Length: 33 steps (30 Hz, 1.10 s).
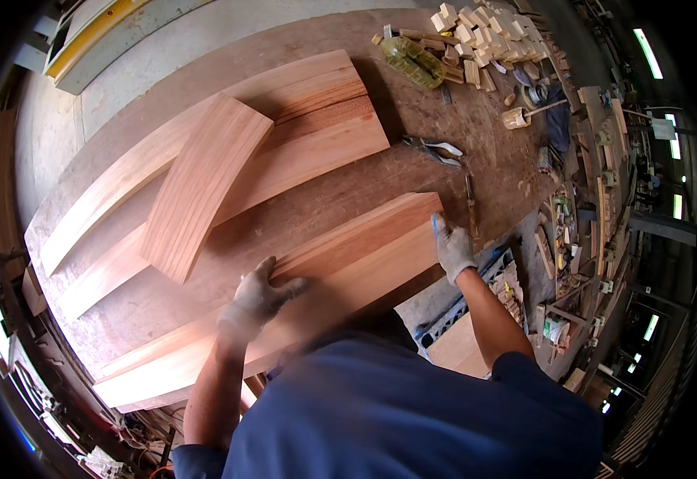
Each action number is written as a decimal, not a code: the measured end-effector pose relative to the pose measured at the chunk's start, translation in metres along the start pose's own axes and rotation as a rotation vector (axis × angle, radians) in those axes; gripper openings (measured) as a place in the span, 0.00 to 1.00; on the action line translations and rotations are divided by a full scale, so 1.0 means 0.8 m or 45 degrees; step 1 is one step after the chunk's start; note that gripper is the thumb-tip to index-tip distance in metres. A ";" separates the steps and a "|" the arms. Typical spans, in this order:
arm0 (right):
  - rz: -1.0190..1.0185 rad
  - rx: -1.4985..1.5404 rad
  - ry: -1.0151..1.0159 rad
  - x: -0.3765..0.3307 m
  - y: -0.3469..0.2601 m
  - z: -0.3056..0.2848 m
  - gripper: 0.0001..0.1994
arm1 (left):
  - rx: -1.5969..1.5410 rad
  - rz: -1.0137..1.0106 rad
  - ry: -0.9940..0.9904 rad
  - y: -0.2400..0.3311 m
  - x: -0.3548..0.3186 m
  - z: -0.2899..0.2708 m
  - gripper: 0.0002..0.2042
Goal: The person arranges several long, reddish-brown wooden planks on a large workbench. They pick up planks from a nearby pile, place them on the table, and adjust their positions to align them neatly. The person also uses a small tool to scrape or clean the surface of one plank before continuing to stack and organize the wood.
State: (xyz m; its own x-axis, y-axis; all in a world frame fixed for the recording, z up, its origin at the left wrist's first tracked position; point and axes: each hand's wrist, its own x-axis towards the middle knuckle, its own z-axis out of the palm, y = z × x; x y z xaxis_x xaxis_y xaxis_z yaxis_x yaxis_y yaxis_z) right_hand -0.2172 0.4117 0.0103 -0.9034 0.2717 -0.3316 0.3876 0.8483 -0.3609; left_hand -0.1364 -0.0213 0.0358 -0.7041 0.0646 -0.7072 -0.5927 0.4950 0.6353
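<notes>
A long reddish-brown wooden plank lies along the table edge in front of me, paler at its left end. My left hand, in a light work glove, rests on it around the middle, thumb spread from the fingers. At the plank's right end is my right hand, also gloved. Its fingers are closed at the end corner, with a thin blue thing at the fingertips; its kind is unclear. Beyond lie a wide board, a narrower plank and a short board laid crosswise over them.
Pliers and a thin dark tool lie right of the boards. Behind them are a yellowish plastic bottle, a pile of wood blocks and a brush. A crate stands below the table's right edge.
</notes>
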 end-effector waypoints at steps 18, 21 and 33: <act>0.088 0.295 -0.041 -0.008 -0.018 -0.006 0.35 | 0.990 0.348 0.448 -0.078 -0.156 -0.001 0.58; 0.139 0.266 -0.043 -0.007 -0.016 -0.008 0.35 | 0.963 0.453 0.595 -0.127 -0.152 0.000 0.43; 0.143 0.315 -0.021 0.004 0.009 0.004 0.39 | 0.966 0.514 0.590 -0.113 -0.147 -0.017 0.43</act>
State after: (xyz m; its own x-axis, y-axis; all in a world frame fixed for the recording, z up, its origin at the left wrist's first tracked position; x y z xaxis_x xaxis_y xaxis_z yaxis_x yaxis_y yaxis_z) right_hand -0.2170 0.4172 0.0041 -0.8499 0.3487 -0.3951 0.5201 0.6760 -0.5221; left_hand -0.0052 -0.0857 0.0658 -0.9790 0.0847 -0.1852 0.0214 0.9472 0.3199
